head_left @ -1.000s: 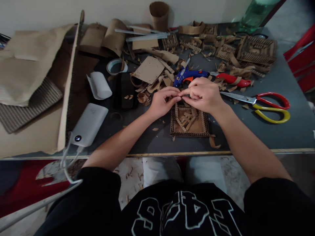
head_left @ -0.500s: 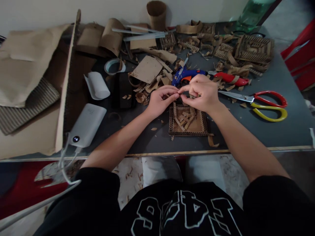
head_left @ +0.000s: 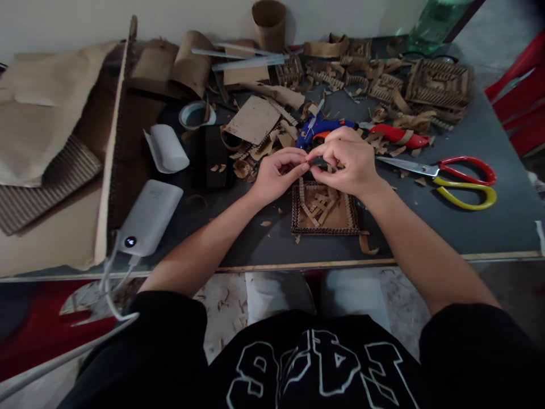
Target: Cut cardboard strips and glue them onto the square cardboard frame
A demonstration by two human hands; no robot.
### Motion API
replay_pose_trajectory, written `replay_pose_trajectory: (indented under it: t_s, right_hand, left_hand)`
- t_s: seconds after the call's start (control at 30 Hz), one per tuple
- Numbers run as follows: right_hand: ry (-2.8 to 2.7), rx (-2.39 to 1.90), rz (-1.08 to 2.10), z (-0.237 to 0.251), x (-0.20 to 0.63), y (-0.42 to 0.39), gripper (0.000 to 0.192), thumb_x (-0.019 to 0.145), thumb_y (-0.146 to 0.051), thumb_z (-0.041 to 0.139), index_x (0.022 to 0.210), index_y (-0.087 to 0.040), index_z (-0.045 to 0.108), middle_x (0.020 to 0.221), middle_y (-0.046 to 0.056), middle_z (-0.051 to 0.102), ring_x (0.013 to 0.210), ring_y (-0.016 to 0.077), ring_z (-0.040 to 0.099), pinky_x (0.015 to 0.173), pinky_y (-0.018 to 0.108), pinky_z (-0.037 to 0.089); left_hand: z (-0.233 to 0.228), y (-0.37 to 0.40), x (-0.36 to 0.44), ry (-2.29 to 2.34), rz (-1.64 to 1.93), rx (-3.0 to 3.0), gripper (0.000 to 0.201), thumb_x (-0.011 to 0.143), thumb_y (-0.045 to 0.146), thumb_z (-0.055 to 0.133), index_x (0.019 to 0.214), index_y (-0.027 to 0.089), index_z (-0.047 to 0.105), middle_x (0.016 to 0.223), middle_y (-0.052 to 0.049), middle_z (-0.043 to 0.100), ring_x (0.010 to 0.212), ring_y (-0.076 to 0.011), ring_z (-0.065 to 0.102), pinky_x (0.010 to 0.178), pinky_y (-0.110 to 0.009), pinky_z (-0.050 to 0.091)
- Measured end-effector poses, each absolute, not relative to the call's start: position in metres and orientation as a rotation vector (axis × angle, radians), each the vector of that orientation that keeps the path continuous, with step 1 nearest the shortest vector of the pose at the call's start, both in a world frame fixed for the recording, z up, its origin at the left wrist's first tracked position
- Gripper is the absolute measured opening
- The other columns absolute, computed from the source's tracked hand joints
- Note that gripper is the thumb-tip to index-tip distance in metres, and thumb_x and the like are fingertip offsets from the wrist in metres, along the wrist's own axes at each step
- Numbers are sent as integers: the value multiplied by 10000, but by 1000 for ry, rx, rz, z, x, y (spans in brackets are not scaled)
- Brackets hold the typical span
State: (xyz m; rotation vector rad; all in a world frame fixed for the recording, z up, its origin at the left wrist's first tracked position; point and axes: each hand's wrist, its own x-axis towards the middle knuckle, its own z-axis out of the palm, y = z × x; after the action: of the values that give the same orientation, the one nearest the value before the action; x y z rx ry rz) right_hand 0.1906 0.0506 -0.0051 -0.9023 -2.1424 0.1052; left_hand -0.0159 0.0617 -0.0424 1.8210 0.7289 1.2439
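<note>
Left hand: we see the fingers curled, thumb and forefinger pressed together at the tips where they meet the other hand; the grip looks closed on a small cardboard piece, too small to make out.
Right hand: fingertips pinched together, touching the left hand's tips.
Held piece: hidden between the fingertips, raised just above the cardboard tray on the dark surface.
Tray: loose cardboard strips lie inside its corrugated border.
Change: over the last second both hands have barely shifted; the pinch holds in the same spot.
Nearby: blue glue gun just beyond the hands; scissors to the right; white power bank well to the left.
</note>
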Motion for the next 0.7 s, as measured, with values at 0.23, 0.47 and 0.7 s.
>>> replay_pose_trajectory:
  t_s: [0.23,0.47,0.7]
  right_hand:
    - [-2135,-861,193,4,197,50,353,770,-248,765,729,-259,414,967,39,733,983,246,694,871,440,607]
    - [-2106,-930,389,8,202,51,194,857,-207,671,768,-250,504,864,19,724,972,247,759,806,377,603]
    - [-1959,-1192,249,-5,208,65,138,896,-285,699,1025,-259,657,929,23,797,912,253,761,877,411,592]
  left_hand:
    - [-41,62,-16,691,1293,1833,273,915,460,724,889,199,797,992,-72,793,998,-148,746,939,-297,592]
    - [-45,66,-17,698,1383,1846,215,912,411,740,921,208,810,1008,-61,797,976,-131,751,897,-261,606]
    - [-48,68,-16,697,1512,1804,144,916,371,744,942,247,812,1013,-28,800,975,-104,746,899,-242,602]
